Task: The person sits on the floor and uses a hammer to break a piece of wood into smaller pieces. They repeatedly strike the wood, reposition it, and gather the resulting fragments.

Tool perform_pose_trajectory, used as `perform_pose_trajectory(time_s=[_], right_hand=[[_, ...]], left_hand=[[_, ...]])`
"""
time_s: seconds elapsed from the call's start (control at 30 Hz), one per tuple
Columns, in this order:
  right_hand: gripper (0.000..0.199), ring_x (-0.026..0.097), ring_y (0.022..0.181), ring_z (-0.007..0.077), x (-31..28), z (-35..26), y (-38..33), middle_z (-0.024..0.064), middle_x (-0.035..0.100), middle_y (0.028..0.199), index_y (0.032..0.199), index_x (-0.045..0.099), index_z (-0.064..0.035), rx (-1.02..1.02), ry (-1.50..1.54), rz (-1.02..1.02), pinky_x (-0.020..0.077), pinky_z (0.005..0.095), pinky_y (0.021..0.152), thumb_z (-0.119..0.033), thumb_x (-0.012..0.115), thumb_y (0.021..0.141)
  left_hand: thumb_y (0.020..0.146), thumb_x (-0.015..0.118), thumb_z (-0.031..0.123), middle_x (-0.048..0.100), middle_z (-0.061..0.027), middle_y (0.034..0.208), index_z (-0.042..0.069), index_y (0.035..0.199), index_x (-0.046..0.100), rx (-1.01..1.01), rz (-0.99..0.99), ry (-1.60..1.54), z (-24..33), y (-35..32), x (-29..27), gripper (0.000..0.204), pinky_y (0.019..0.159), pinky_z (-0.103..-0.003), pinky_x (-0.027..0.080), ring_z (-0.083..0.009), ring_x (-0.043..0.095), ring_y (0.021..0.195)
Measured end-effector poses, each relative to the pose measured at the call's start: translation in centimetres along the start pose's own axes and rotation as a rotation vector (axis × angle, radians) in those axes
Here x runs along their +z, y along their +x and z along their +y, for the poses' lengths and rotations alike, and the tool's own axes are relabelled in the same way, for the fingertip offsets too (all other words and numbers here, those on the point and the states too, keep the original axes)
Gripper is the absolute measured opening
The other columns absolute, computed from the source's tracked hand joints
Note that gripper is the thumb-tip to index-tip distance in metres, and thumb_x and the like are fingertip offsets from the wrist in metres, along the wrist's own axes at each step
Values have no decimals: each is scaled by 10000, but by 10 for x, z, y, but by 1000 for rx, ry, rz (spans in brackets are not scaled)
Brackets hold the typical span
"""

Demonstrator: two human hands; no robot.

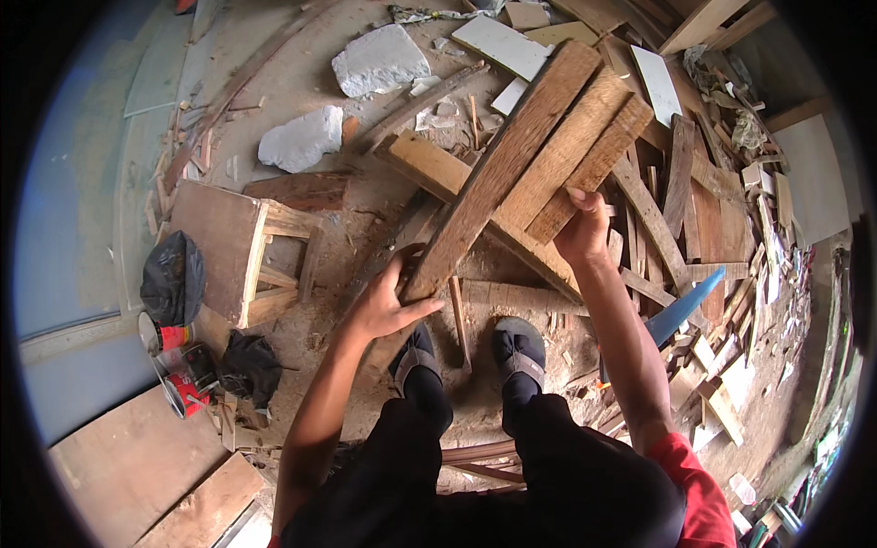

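Observation:
Held out over the floor are several wooden boards, side by side and tilted up to the right. My left hand [382, 297] is closed around the lower end of the longest board [502, 169], thumb across its face. On the right, my right hand [585, 228] grips the edge of the shortest board [598, 164], its thumb on top and its fingers hidden underneath. Between these two lies a middle board [566, 142]. Beneath the bundle, a thick wooden beam [427, 166] slants across other lumber. A thin stick [459, 324] is on the floor between my feet.
A small wooden frame box [215, 247], black plastic bags [174, 279] and red cans [185, 395] are at left. White blocks [379, 62] lie farther off. Scrap wood [681, 183] piles up at right, with a blue tapered object [685, 309] beside my right forearm.

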State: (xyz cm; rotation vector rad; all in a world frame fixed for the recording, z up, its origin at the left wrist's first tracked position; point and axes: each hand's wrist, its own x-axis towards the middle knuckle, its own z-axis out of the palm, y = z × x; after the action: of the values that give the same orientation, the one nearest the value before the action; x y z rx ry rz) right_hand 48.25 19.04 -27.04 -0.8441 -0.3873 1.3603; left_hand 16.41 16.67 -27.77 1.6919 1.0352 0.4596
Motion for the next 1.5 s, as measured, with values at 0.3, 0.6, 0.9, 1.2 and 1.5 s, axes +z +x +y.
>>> perform_pose_trajectory(time_s=[0.3, 0.6, 0.9, 1.2, 1.5], right_hand=[[688, 537, 1211, 333, 5, 31, -4, 153, 533, 1300, 1386, 408, -26, 144, 111, -100, 433, 504, 1050, -230, 621, 764], [720, 475, 1238, 347, 24, 34, -5, 278, 438, 1343, 1396, 321, 61, -691, -1085, 241, 409, 439, 1024, -268, 726, 899], [334, 692, 682, 187, 58, 62, -73, 142, 697, 833, 988, 610, 25, -237, -1124, -222, 543, 330, 596, -226, 787, 858], [233, 647, 727, 93, 19, 72, -60, 54, 664, 815, 972, 592, 31, 89, -809, -182, 546, 249, 636, -183, 683, 952], [383, 636, 1020, 247, -59, -3, -65, 160, 663, 1058, 1116, 596, 0, -328, -1347, 103, 511, 385, 857, -261, 751, 883]], left_hand=[[714, 780, 235, 619, -183, 1189, -11, 1233, 574, -188, 54, -8, 5, 2, 14, 610, 949, -405, 460, -288, 589, 1093], [664, 743, 180, 634, -202, 1162, -49, 1253, 531, -389, 180, 43, 8, -6, 20, 667, 945, -385, 474, -326, 617, 1068], [636, 793, 172, 616, -272, 1144, -59, 1250, 449, -420, 322, 191, 5, -14, 32, 740, 935, -441, 480, -368, 617, 1076], [635, 790, 179, 608, -279, 1172, -57, 1327, 399, -383, 335, 200, 1, -12, 28, 829, 946, -421, 475, -369, 618, 1080], [675, 756, 224, 614, -284, 1204, -78, 1223, 532, -552, 166, 232, -31, -4, 14, 664, 935, -439, 489, -393, 619, 1104]])
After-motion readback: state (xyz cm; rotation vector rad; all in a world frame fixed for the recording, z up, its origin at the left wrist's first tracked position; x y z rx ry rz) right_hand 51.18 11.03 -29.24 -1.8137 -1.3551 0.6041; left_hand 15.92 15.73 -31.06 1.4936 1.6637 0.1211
